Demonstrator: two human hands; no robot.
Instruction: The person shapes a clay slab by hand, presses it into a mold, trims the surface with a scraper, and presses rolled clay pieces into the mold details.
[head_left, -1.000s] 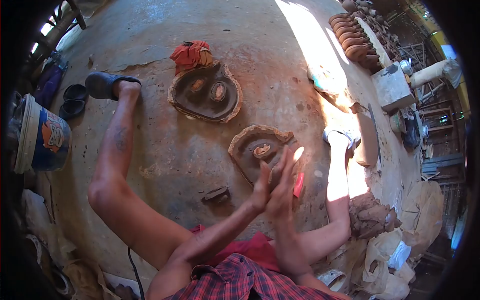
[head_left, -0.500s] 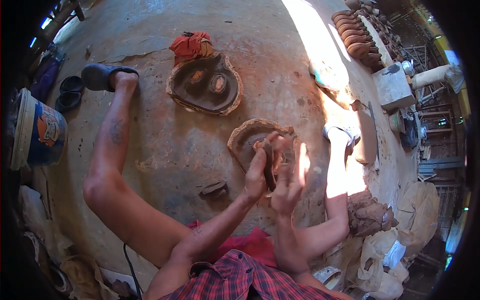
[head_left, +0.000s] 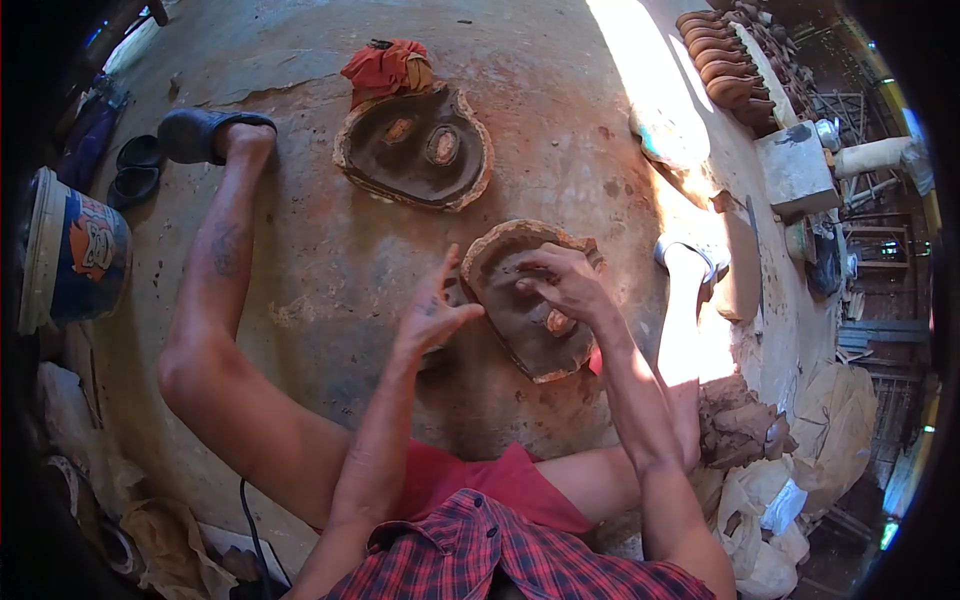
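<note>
A shallow rough-rimmed mould (head_left: 484, 240) lined with dark wet clay lies on the floor in front of me. My right hand (head_left: 566, 284) reaches over it, fingers bent and thumb apart, with nothing visible between them. Whether its fingertips touch the clay I cannot tell. Left of the rim, my left hand (head_left: 436, 312) is held with fingers spread and thumb out toward the mould. A pale reddish spot (head_left: 559, 322) shows through the lining below my right hand. Farther off sits a second clay-lined mould (head_left: 478, 190) with two such spots.
A red and orange cloth bundle (head_left: 385, 72) rests against the far mould. A bucket (head_left: 85, 255) and dark sandals (head_left: 138, 165) are at left. At right are a clay heap (head_left: 738, 425), a grey block (head_left: 796, 168), stacked brown curved pieces (head_left: 722, 75) and plastic bags (head_left: 755, 530).
My hands, close together around a dark clay piece before, have separated. The left moved left of the mould; the right moved over its inside. The clay piece is no longer visible between them.
</note>
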